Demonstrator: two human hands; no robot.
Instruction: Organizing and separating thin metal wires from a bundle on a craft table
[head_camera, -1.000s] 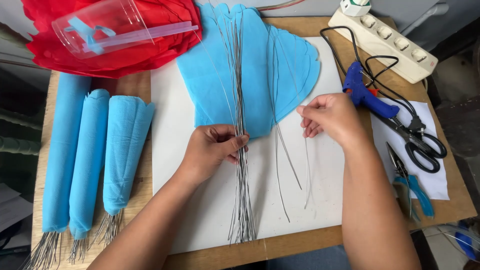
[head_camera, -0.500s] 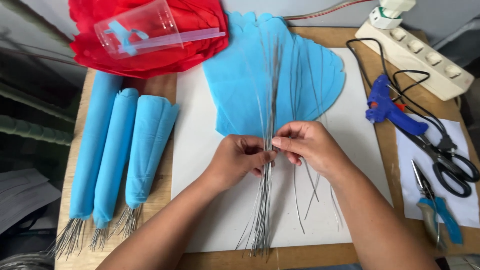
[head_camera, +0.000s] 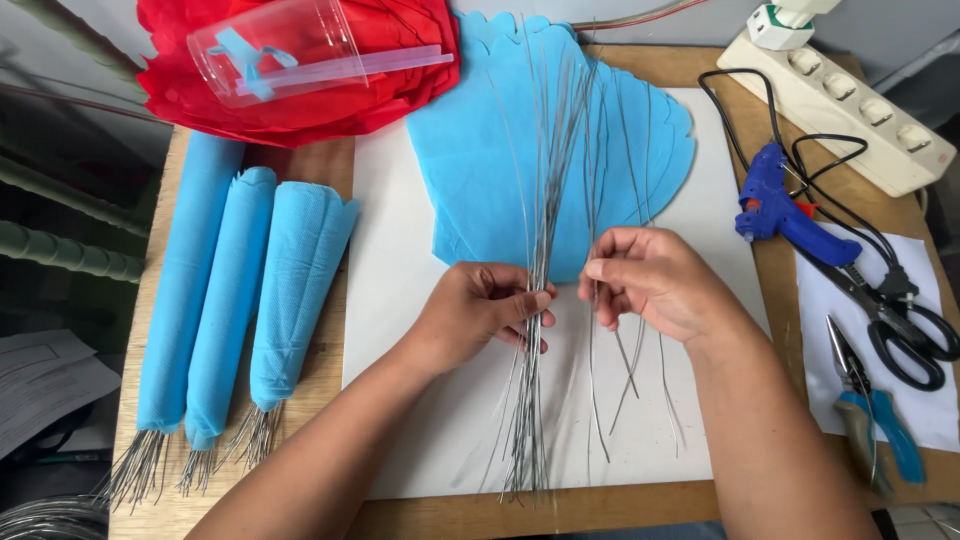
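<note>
Wire bundle (head_camera: 535, 330) pinched in left hand (head_camera: 478, 312), right hand (head_camera: 655, 280) pinching single wire (head_camera: 594, 330), blue petal sheets (head_camera: 520, 160) beneath, glue gun (head_camera: 780, 212) and scissors (head_camera: 895, 320) aside, wire tops blurred.

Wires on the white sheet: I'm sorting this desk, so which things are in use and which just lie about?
In use:
left hand pinching the wire bundle
right hand on the loose wires
blue fabric petals beneath

Lying about:
blue rolls
glue gun
scissors
pliers
power strip
red fabric
plastic cup
</note>
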